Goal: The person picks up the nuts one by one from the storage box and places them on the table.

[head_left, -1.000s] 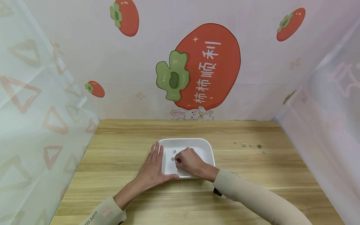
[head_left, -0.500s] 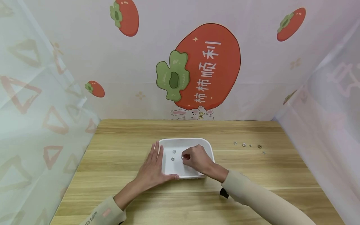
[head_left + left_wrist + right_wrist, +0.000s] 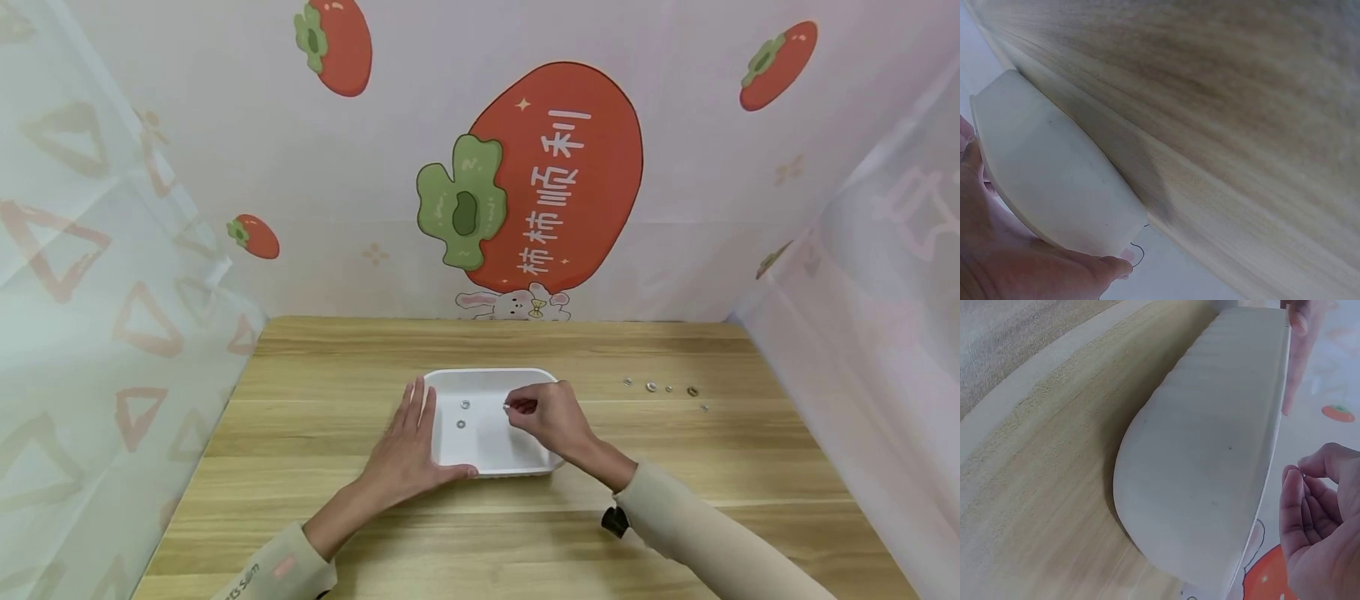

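A white tray [image 3: 487, 370] lies on the wooden table, its outer wall filling much of both wrist views. My left hand [image 3: 403, 457] rests against the tray's left side with straight fingers, the thumb along the front rim. Over the right part of the tray, my right hand [image 3: 551, 423] pinches a small shiny metal piece [image 3: 507, 407] between thumb and forefinger; its exact shape is mostly hidden by the fingertips. Two small ring-shaped metal nuts, a farther nut [image 3: 465, 404] and a nearer nut [image 3: 461, 424], lie on the tray floor at the left.
Several small metal parts lie in a loose row on the table to the right, among them a silver ring [image 3: 651, 387] and a darker ring [image 3: 692, 391]. A printed cloth wall [image 3: 360, 283] rises behind the wooden table [image 3: 337, 358], with cloth at both sides.
My right hand has moved right and slightly away from me, from beside the two nuts, carrying the small metal piece. The left hand and tray have stayed put.
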`<state>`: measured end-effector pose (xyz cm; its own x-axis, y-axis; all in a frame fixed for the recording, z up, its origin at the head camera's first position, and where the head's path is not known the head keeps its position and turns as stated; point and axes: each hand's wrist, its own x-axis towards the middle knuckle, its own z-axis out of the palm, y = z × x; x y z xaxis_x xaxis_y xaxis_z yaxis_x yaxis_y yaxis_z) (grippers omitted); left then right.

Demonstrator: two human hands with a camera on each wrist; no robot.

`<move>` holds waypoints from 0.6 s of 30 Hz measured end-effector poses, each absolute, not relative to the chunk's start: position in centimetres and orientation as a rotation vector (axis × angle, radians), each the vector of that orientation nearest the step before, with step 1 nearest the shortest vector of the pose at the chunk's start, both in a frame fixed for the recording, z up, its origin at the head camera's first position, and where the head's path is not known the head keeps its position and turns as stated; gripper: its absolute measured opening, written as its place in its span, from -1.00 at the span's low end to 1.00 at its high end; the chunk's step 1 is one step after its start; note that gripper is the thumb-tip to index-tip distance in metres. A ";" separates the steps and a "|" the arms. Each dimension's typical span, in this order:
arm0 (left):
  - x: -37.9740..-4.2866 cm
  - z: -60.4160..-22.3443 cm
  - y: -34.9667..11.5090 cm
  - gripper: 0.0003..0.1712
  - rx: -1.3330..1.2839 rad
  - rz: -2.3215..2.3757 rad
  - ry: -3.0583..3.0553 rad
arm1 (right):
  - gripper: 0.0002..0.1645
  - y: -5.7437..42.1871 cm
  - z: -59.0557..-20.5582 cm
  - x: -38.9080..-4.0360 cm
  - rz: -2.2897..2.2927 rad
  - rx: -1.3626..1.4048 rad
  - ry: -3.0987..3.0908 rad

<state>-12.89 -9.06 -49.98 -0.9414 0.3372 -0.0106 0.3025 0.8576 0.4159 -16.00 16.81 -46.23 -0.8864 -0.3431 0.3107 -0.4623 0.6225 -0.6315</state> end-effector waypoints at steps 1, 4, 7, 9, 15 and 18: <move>-12.9 -50.0 -9.0 0.65 0.508 0.640 2.945 | -0.90 17.0 -46.2 -16.0 1.129 0.649 -2.686; -12.9 -49.9 -9.0 0.65 0.504 0.641 2.941 | -0.91 17.3 -46.0 -15.9 1.194 0.580 -2.692; -12.9 -49.9 -9.0 0.65 0.506 0.640 2.944 | -0.91 17.6 -45.9 -15.8 1.265 0.514 -2.691; -12.9 -49.9 -9.0 0.65 0.507 0.642 2.948 | -0.91 17.8 -45.8 -15.7 1.323 0.467 -2.687; -12.9 -50.0 -9.0 0.65 0.500 0.643 2.945 | -0.89 18.8 -45.3 -15.5 1.476 0.365 -2.651; -12.9 -50.1 -9.1 0.65 0.500 0.642 2.949 | -0.90 19.4 -45.2 -15.5 1.507 0.346 -2.631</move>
